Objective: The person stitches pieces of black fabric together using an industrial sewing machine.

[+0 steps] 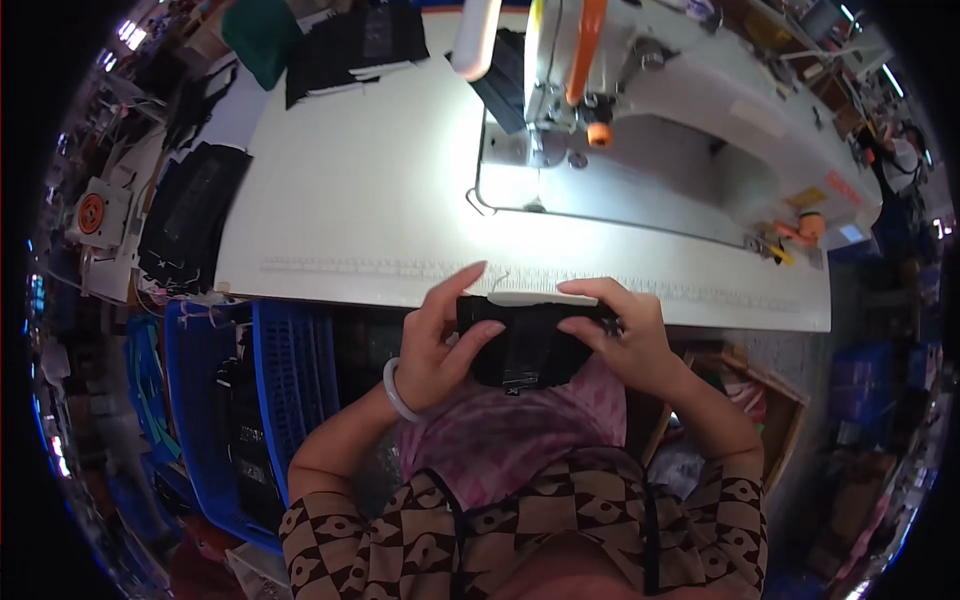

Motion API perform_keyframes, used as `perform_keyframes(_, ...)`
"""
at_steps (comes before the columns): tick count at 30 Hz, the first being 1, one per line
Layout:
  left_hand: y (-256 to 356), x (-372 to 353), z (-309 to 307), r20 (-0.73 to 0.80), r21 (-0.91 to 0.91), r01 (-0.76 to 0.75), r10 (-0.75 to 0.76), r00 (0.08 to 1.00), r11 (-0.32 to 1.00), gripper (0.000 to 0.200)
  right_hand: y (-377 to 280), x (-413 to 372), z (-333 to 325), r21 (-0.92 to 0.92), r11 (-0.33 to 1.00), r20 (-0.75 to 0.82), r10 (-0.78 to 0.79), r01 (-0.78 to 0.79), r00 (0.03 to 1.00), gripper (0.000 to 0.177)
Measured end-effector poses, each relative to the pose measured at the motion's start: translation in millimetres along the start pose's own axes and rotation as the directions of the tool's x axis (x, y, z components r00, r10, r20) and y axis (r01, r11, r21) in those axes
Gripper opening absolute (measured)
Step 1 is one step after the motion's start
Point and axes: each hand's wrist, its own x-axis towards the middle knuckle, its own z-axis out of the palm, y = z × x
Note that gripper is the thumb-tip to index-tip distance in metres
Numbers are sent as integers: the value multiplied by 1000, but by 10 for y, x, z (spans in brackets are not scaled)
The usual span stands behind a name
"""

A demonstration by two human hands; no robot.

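Note:
A small black fabric piece (pixel 530 345) is held at the front edge of the white sewing table (pixel 350 220), above my lap. My left hand (pixel 440 340) grips its left side, thumb on the face and index finger raised apart. On its right side, my right hand (pixel 630 335) pinches the cloth between thumb and fingers. A loose thread shows above the cloth's top edge. The sewing machine (pixel 700 100) stands beyond my hands, its lamp lighting the needle area. Dark cloth (pixel 500 90) lies just left of the needle.
Black fabric stacks lie at the table's back left (pixel 360 45) and left side (pixel 195 215). A blue crate (pixel 270 400) with black pieces stands below left. An open cardboard box (pixel 780 410) is below right. Another person (pixel 900 160) is at far right.

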Motion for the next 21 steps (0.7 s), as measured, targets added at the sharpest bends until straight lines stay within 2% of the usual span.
perform_keyframes(1, -42, -63, -2, 62, 146, -75, 66, 996, 987, 57, 16, -129, 43, -54, 998, -38, -26, 24, 999, 37)
perform_keyframes(2, -82, -128, -7, 139, 280, -156, 121, 983, 947, 53, 88, -262, 118, -40, 999, -40, 7, -8, 999, 37)
perform_keyframes(3, -128, -165, -8, 227, 397, -254, 174, 958, 882, 50, 229, -389, 210, -7, 999, -79, -31, 31, 996, 40)
perform_keyframes(5, -217, -242, -31, 292, 437, -257, 134, 947, 862, 47, 501, -613, 370, 41, 992, -165, -109, 117, 980, 48)
perform_keyframes(6, -264, -274, -37, 344, 480, -280, 115, 932, 831, 43, 601, -661, 405, 43, 994, -172, -89, 98, 981, 48)
perform_keyframes(7, -306, -316, -30, 395, 520, -303, 90, 914, 798, 40, 699, -685, 445, 7, 986, -175, -165, 169, 971, 46)
perform_keyframes(8, -352, -345, -14, 402, 514, -294, 76, 912, 806, 40, 779, -688, 479, -29, 970, -173, -243, 241, 955, 45)
perform_keyframes(9, -400, -362, -4, 392, 509, -334, 132, 910, 793, 39, 822, -691, 505, -64, 946, -166, -323, 317, 932, 43)
perform_keyframes(11, -470, -345, 3, 364, 504, -421, 256, 895, 754, 35, 813, -659, 526, -110, 940, -192, -339, 323, 921, 37)
perform_keyframes(13, -468, -321, -9, 364, 501, -422, 258, 895, 756, 32, 760, -614, 523, -204, 916, -231, -388, 346, 892, 27)
perform_keyframes(16, -420, -258, -19, 360, 489, -430, 273, 892, 759, 26, 683, -575, 438, -263, 908, -143, -370, 325, 918, 21)
perform_keyframes(18, -363, -206, -26, 364, 496, -336, 160, 918, 801, 22, 608, -537, 381, -292, 903, -99, -356, 315, 929, 19)
perform_keyframes(19, -330, -183, -33, 366, 500, -288, 102, 925, 817, 20, 559, -508, 355, -301, 918, -67, -288, 256, 955, 18)
perform_keyframes(21, -233, -151, -48, 390, 506, -292, 86, 917, 812, 17, 474, -499, 340, -320, 938, -4, -139, 131, 990, 17)
